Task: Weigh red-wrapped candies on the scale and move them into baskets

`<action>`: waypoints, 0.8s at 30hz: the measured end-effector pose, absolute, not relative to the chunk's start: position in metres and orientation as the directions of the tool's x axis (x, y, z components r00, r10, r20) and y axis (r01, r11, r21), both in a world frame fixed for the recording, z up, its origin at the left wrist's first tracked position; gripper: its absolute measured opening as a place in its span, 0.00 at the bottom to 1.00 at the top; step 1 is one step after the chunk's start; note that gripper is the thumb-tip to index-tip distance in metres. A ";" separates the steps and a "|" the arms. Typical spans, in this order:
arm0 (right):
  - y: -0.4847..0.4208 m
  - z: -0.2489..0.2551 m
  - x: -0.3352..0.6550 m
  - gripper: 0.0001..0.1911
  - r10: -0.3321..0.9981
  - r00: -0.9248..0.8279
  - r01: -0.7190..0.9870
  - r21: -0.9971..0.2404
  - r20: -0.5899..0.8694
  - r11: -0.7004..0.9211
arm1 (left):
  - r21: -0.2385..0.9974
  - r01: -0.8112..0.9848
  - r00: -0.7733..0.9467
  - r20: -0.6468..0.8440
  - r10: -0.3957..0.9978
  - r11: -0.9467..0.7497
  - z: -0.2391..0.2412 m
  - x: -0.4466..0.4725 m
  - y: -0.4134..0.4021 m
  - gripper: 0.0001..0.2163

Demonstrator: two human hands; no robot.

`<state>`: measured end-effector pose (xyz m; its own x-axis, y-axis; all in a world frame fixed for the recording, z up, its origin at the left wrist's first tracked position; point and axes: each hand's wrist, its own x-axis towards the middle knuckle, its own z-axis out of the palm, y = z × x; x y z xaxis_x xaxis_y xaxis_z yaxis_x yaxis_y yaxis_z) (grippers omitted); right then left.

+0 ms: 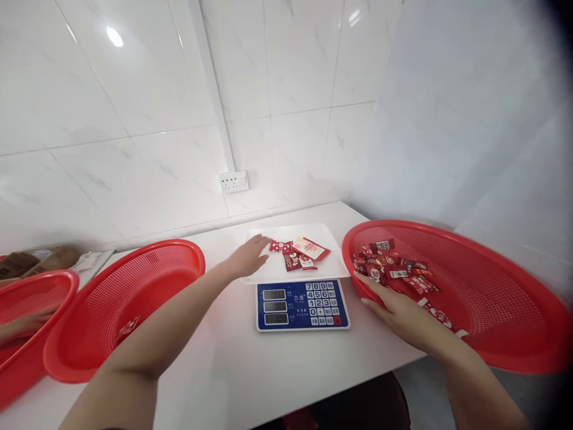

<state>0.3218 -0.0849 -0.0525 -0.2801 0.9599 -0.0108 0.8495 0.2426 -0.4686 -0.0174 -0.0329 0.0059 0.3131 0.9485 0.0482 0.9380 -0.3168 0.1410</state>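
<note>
My left hand is over the left side of a white scale tray, fingers stretched forward and holding nothing. Just right of its fingertips lie several small snack packets, red and dark red, with a larger pink-and-red packet among them. Below the tray is the scale's blue keypad panel with three displays. My right hand grips the near left rim of a red plastic basket, fingers and thumb on either side. Inside that basket, red snack packets form a loose pile.
Left of the scale stands another red basket, with a packet at its bottom. At the far left, another person's hand is inside a further red basket. A wall socket is behind the white table.
</note>
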 end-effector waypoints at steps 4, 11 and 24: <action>-0.088 -0.047 0.320 0.30 0.961 -0.270 0.857 -0.467 -0.049 0.217 | 0.138 0.914 0.383 0.011 0.924 -0.381 -0.012 0.019 0.007 0.21; -0.091 -0.053 0.323 0.29 0.951 -0.308 0.833 -0.492 -0.032 0.253 | 0.064 0.978 0.193 0.059 0.979 -0.197 0.017 -0.023 -0.018 0.23; -0.088 -0.054 0.323 0.30 0.951 -0.304 0.842 -0.482 -0.048 0.245 | 0.239 0.957 0.154 0.066 0.986 -0.166 0.010 -0.063 -0.072 0.28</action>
<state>0.3231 -0.0884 -0.0545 -0.3041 0.9514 -0.0479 0.8415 0.2447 -0.4816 -0.0628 -0.0717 0.0097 0.1543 0.9858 0.0661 0.9568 -0.1658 0.2387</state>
